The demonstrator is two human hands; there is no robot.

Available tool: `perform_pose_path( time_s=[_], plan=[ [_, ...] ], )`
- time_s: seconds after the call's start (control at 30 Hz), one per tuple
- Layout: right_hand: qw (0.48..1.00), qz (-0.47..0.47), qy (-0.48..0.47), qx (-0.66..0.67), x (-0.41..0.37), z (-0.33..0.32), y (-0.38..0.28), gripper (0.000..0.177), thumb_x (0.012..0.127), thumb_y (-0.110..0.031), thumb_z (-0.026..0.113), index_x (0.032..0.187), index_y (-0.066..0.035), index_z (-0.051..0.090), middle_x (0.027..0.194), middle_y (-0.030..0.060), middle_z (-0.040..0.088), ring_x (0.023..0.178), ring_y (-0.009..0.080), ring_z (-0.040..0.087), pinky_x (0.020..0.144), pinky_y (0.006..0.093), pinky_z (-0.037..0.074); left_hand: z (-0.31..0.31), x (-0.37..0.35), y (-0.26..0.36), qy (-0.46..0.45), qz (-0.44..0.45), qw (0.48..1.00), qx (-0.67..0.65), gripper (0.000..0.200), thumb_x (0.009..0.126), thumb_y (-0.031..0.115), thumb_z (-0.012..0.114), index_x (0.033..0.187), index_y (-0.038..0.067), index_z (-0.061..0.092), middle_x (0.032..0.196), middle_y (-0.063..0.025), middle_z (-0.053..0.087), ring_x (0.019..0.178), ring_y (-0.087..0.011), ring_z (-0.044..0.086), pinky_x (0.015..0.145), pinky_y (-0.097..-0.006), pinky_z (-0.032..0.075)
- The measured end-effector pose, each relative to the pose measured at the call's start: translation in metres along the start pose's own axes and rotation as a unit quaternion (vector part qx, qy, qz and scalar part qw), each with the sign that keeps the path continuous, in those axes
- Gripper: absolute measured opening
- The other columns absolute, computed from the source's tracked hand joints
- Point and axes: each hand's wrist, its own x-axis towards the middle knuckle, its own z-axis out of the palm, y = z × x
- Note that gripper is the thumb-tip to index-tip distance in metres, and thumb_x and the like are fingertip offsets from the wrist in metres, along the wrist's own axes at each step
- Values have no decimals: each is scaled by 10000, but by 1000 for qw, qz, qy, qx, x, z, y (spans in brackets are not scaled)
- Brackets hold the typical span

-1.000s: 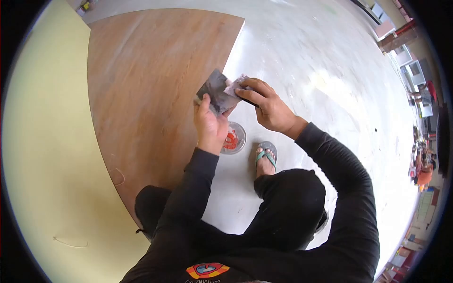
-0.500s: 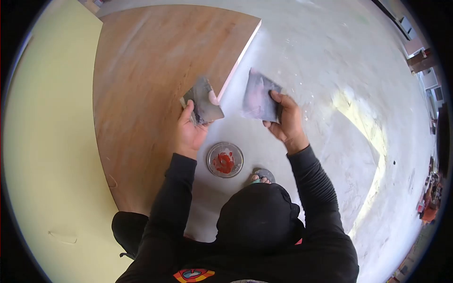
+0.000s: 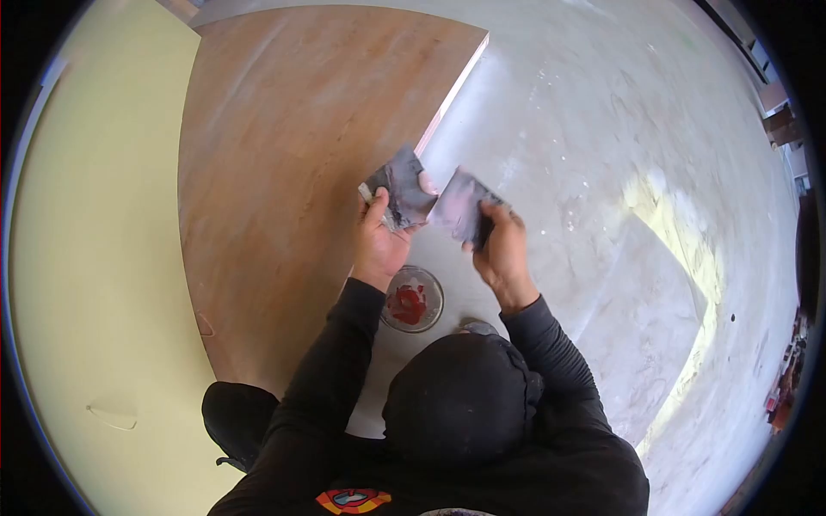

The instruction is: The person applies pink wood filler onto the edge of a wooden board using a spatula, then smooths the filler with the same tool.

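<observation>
My left hand [image 3: 379, 241] grips a flat grey putty spreader [image 3: 404, 182], thumb on its face and fingers beneath. The plate is smeared dark, with a pale pinkish dab at its right corner. Pinched in my right hand [image 3: 503, 251] is a second putty spreader [image 3: 461, 205], coated with greyish-pink paste. Its left edge comes right up to the right side of the first plate. Below both hands, a round clear dish [image 3: 441, 298] on the floor contains red paste [image 3: 408, 304]; my left wrist overlaps its left rim.
A large brown wooden panel [image 3: 267, 155] with a pale edge lies at the left, under my left arm. Beyond it stretches a pale yellow surface [image 3: 95, 258]. The grey floor [image 3: 585, 112] has a yellow powdery streak [image 3: 680, 236] at right. My knee [image 3: 465, 396] is in front.
My two hands have come together, the left moving right and the right moving left and slightly down. The spreaders, apart before, now meet edge to edge in view.
</observation>
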Motion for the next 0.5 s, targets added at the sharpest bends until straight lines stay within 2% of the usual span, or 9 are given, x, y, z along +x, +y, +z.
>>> perform_pose_path(
  time_s=[0.1, 0.13, 0.2, 0.23, 0.27, 0.3, 0.37, 0.43, 0.5],
  plan=[
    [995, -62, 83, 4, 18, -3, -28, 168, 950, -149, 490, 1023, -13, 559, 910, 95, 630, 747, 203, 650, 539, 319, 517, 7, -3, 11, -22, -1, 1000, 17, 314, 1005, 193, 506, 1313, 136, 483, 1239, -77, 612, 1152, -241, 600, 942, -470, 523],
    [995, -90, 43, -14, 19, -6, -31, 237, 963, -106, 480, 1151, 22, 548, 989, 108, 641, 828, 216, 670, 675, 334, 558, 13, -3, 16, -21, 23, 999, 40, 309, 1007, 180, 500, 1309, 120, 484, 1227, -75, 615, 1148, -240, 601, 935, -465, 526],
    [975, -177, -27, -130, 13, 2, -32, 282, 964, -48, 462, 1230, 18, 526, 1062, 115, 637, 899, 225, 668, 733, 340, 562, 24, -4, 16, 13, 57, 995, 84, 289, 1009, 163, 492, 1291, 100, 488, 1211, -77, 616, 1147, -238, 600, 929, -457, 530],
    [931, -260, -91, -239, 8, 5, -32, 350, 964, 10, 444, 1309, 14, 504, 1135, 122, 634, 970, 234, 665, 791, 346, 566, 26, -6, 15, 46, 86, 987, 131, 270, 1011, 147, 483, 1272, 79, 491, 1195, -78, 618, 1147, -235, 600, 922, -449, 534],
    [766, -443, -145, -442, 20, -4, -34, 542, 880, 151, 447, 1372, -67, 516, 1245, 135, 603, 1106, 281, 623, 874, 355, 543, 25, -4, 13, 45, 83, 987, 133, 270, 1011, 147, 483, 1272, 79, 491, 1195, -78, 618, 1147, -235, 600, 922, -449, 534],
    [766, -444, -144, -442, 21, -1, -40, 542, 880, 151, 447, 1372, -67, 516, 1245, 135, 603, 1106, 281, 623, 874, 355, 543, 22, 0, 11, 68, 122, 968, 209, 250, 1010, 143, 493, 1243, 53, 496, 1119, -75, 622, 1026, -203, 606, 889, -393, 523],
    [621, -476, -211, -586, 16, 9, -54, 616, 754, 205, 501, 1284, -90, 609, 1284, 164, 575, 1179, 333, 571, 923, 389, 515, 18, 2, 11, 93, 158, 941, 285, 233, 1009, 139, 504, 1213, 26, 502, 1042, -72, 625, 905, -170, 613, 855, -337, 512],
    [592, -493, -200, -606, 17, 12, -50, 633, 670, 159, 541, 1231, -113, 652, 1268, 146, 583, 1201, 364, 544, 951, 421, 476, 18, 1, 15, 32, 215, 847, 484, 225, 1004, 153, 522, 1173, 4, 515, 1026, -89, 623, 864, -162, 591, 814, -321, 497],
    [541, -468, -216, -665, 14, 11, -43, 640, 652, 135, 549, 1222, -134, 658, 1268, 98, 593, 1244, 345, 516, 957, 426, 446, 23, 0, 18, 48, 236, 818, 523, 243, 1004, 177, 527, 1166, -4, 520, 1019, -97, 627, 878, -169, 599, 810, -326, 496]
  ],
)
